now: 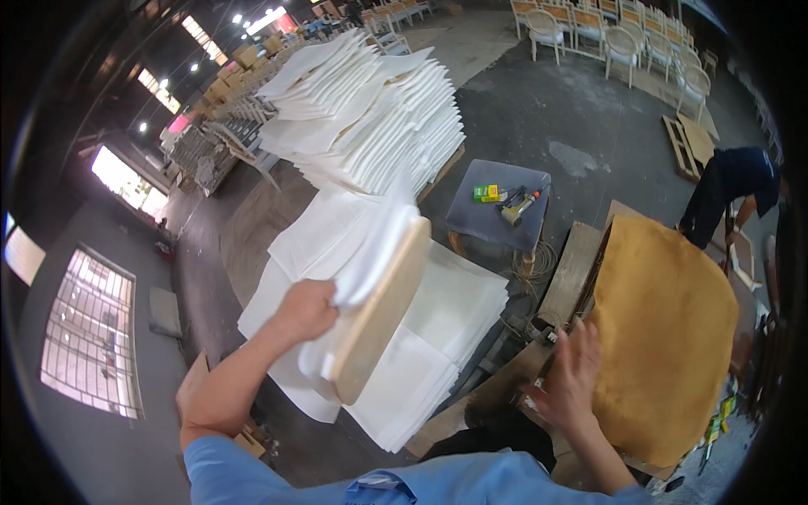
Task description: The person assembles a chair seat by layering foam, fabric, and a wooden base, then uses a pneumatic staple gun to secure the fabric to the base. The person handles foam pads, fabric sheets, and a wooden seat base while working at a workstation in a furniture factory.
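Note:
My left hand [305, 312] is closed on the edge of white padding that lies against a pale wooden board [387, 311] with rounded ends. Board and padding are tilted on edge, and the padding is smeared by motion. Beneath them is a low stack of white padding sheets [421, 370]. My right hand [572, 374] is empty, its fingers spread, beside the left edge of a worktable with a yellow-brown cover [665, 337].
A tall stack of white sheets [370, 118] rises beyond. A grey padded stool [497, 198] bears a nail gun [520, 209] and a green-yellow box [486, 194]. A coiled hose [543, 261] lies beside it. Another person [732, 189] bends at the right; chairs [623, 50] stand far off.

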`<state>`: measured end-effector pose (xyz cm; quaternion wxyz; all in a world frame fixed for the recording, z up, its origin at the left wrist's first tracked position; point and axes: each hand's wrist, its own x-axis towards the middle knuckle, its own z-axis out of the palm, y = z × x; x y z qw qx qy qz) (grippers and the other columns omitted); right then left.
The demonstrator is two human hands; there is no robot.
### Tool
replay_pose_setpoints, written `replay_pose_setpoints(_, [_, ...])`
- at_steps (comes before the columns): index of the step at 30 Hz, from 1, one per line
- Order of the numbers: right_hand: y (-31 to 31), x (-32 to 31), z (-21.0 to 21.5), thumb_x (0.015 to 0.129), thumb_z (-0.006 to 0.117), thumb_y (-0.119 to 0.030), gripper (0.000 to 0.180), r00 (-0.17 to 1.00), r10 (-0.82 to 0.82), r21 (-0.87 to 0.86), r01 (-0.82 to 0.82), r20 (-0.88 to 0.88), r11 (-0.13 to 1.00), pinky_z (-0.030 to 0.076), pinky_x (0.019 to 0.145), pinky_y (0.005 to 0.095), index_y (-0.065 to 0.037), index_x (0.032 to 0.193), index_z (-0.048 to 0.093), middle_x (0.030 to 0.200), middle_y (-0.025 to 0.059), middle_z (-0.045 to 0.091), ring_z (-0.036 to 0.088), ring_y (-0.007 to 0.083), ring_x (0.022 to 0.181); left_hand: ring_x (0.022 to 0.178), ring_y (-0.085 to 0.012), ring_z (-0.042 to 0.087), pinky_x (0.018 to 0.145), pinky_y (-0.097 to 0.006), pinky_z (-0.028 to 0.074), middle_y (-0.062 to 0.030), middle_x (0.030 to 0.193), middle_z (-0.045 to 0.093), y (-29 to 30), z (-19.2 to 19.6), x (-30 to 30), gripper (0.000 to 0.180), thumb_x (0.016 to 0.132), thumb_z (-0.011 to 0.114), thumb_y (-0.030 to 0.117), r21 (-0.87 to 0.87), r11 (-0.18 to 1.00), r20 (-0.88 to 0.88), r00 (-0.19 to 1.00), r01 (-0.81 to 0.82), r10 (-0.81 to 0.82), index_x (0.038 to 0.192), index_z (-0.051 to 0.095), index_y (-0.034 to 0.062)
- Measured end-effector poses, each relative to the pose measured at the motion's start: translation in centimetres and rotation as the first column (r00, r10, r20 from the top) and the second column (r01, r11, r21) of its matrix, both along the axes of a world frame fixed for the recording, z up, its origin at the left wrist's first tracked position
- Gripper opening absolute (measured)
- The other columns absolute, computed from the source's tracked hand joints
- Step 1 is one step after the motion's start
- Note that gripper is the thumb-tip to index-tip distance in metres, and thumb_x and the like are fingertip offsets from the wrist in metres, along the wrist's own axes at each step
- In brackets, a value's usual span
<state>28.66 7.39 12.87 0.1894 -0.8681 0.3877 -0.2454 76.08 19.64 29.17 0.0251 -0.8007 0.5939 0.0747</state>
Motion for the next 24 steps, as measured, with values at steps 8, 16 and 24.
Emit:
replay_pose_setpoints(8, [1.7,18.8,14.7,0.077,0.098,-0.038,0.13,0.491,0.761,-0.029,-0.847,-0.425,0.53,0.024,0.126,0.0795,-0.024,0.18,0.019,0.16,0.0227,0.053,0.047,0.0498,0.152,0.085,-0.0453,0.075,0.079,-0.056,0.06,-0.0218,0.088,0.075,8.9,-1.4,-10.7,0.02,0.081,0.071,0.009,-0.026,1.0,-0.14,0.99,0.016,-0.019,0.1,0.078,0.0055])
replay_pose_setpoints(16, [7.3,15.5,1.4,0.076,0.095,-0.026,0.074,0.444,0.854,0.189,-0.845,-0.271,0.5,0.055,0.092,0.0565,-0.011,0.138,0.057,0.111,0.0147,0.074,0.074,0.0374,0.108,0.088,-0.036,0.077,0.077,-0.05,0.061,-0.0114,0.095,0.077,16.6,-6.7,-14.1,0.035,0.086,0.07,0.01,0.035,0.998,-0.185,0.981,0.061,-0.054,0.119,0.08,0.0148])
replay_pose_setpoints(24, [7.2,22.5,6.1,0.083,0.077,-0.029,0.038,0.29,0.932,0.009,-0.954,-0.217,0.299,0.059,0.079,0.0576,-0.006,0.11,0.064,0.092,0.0174,0.074,0.075,0.0429,0.09,0.087,-0.0323,0.076,0.076,-0.049,0.06,-0.0097,0.098,0.077,20.6,-0.9,-11.6,0.033,0.085,0.076,0.015,-0.083,0.996,0.002,1.0,0.011,-0.011,0.118,0.079,0.0179])
